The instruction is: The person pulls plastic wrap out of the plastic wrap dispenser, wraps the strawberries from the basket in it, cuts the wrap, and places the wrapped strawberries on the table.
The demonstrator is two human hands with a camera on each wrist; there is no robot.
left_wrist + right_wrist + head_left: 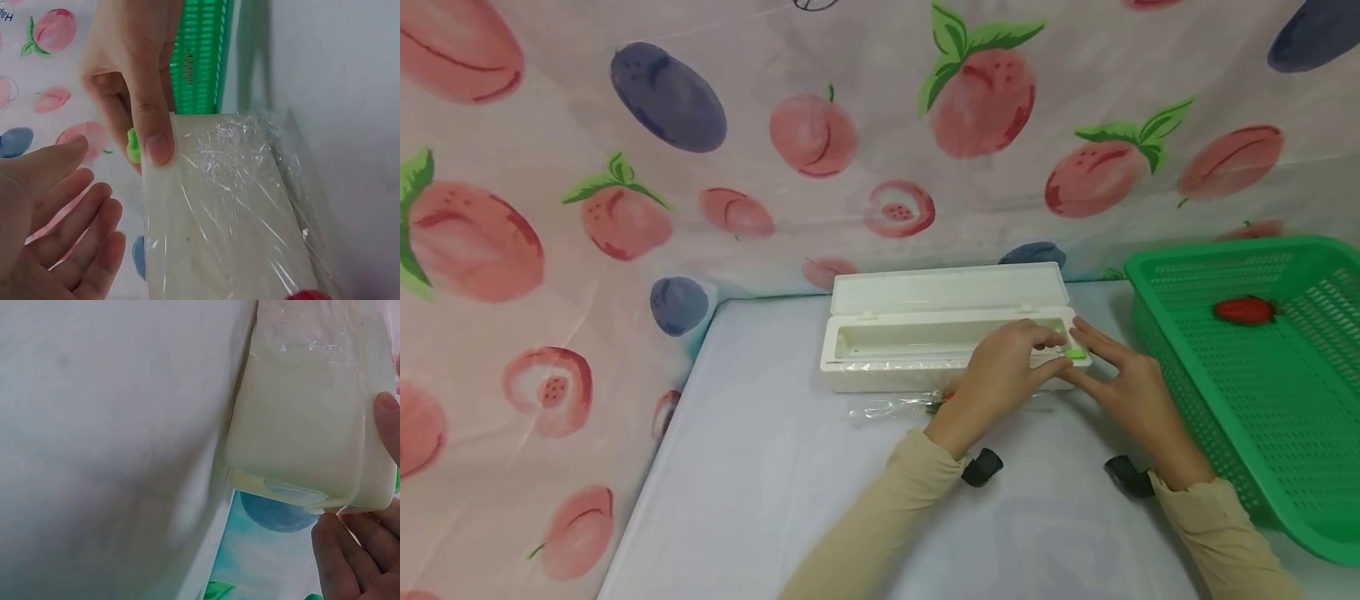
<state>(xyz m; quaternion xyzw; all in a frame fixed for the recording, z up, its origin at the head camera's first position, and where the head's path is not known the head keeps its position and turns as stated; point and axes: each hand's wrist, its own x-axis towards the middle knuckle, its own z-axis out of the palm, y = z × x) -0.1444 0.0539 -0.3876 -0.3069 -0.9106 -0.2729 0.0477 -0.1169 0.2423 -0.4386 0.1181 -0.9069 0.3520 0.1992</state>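
Observation:
A long white cling film dispenser (880, 379) lies across the table with its hinged lid (947, 290) raised. Clear film (237, 187) hangs over its front side. At the right end sits a green slider (1076, 354). My right hand (1131, 392) grips that end, thumb on the front edge and fingers at the end and back. Hovering just beside the slider, my left hand (1003, 367) has loosely bent fingers and holds nothing. Under my left wrist, partly hidden, a red fruit or vegetable with green leaves (948, 396) lies by loose film (887, 408).
To the right stands a green plastic basket (1217, 400) with another red fruit or vegetable (1246, 311) in it. Behind the white table (737, 467) hangs a fruit-printed cloth (850, 208). Black wrist mounts (982, 467) sit at both sleeves.

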